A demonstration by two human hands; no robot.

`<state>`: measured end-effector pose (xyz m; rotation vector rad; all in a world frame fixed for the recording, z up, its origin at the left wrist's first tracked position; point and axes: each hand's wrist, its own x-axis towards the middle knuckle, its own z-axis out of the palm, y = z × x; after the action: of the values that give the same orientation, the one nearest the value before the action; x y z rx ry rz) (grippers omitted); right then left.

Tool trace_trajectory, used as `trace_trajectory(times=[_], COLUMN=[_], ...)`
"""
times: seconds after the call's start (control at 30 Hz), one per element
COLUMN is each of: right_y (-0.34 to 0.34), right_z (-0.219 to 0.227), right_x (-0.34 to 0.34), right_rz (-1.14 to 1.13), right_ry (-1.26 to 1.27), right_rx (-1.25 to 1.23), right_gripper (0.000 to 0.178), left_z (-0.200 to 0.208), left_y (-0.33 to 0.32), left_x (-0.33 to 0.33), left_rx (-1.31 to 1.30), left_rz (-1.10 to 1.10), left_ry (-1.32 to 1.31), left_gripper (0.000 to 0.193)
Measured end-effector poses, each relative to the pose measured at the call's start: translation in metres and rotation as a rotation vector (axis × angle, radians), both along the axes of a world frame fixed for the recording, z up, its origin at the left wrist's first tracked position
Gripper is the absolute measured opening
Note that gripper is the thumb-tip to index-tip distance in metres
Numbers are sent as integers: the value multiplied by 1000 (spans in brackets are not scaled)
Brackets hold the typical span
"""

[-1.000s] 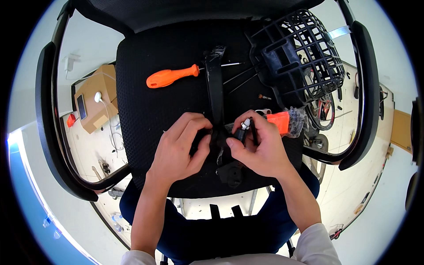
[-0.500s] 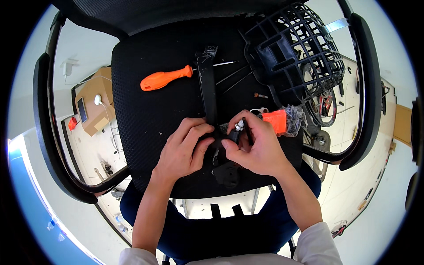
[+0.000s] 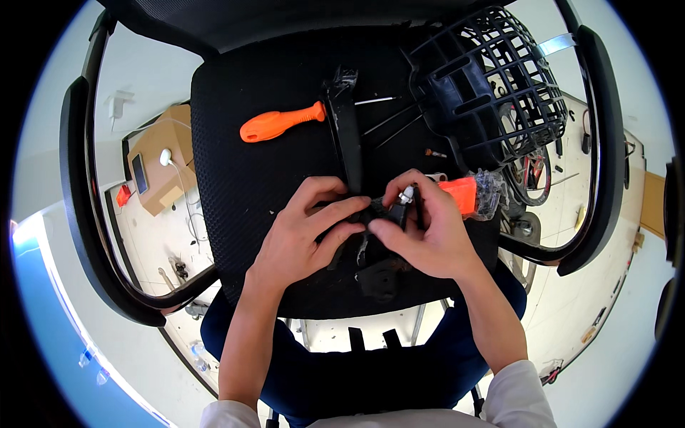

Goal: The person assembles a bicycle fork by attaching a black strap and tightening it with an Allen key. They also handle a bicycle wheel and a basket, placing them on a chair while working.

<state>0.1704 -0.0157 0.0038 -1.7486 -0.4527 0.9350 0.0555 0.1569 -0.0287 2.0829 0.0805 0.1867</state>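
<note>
My right hand [image 3: 435,232] is closed around a small black fitting with a silver bolt [image 3: 407,195] standing out of its top. Fingertips of my left hand [image 3: 296,232] are pinched against a dark part between the two hands, whose shape is mostly hidden by the fingers and the black seat. Just beyond the hands lies a long black bar [image 3: 347,143], its far end wrapped in clear plastic. An orange-handled screwdriver [image 3: 282,123] rests to its left, the shaft passing under the bar. Nearer me, a black moulded part [image 3: 378,279] sits by the seat's front edge.
A black plastic basket [image 3: 457,93] occupies the far right of the chair seat [image 3: 235,185]. Beside my right hand is an orange-red piece [image 3: 459,196] in clear wrap, with a small screw [image 3: 435,153] beyond it. Armrests [image 3: 603,143] flank the seat; a cardboard box [image 3: 160,189] stands left.
The view has shifted slightly, moving the scene rightward. My left fingertips have come closer to my right hand, meeting at the dark part, and the black fitting with the bolt has tilted.
</note>
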Motion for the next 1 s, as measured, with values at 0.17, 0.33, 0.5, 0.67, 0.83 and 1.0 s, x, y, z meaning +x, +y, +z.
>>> trace_trajectory(times=[0.17,0.33,0.5,0.67,0.83,1.0], right_y=[1,0,-6,-7,-6,-11], right_z=[-13,-17,-25,-25,6,11], right_x=[-6,-5,8,11,14,21], right_rz=[24,81,106,65,66,-48], right_ry=[-77,-106,-59,31,160,611], right_rx=[-1,37,115,203,160,304], right_gripper=[25,23,21,21,27,23], left_z=[-5,-13,-15,-7,7,0], left_y=[-2,-4,-15,-20,-18,-15], left_x=[-3,-5,0,0,-3,-15], left_rx=[148,260,321,282,-63,-628], left_rz=[16,30,71,86,193,342], left_ry=[-37,-193,-240,-174,-135,-177], left_gripper=[29,31,33,31,27,28])
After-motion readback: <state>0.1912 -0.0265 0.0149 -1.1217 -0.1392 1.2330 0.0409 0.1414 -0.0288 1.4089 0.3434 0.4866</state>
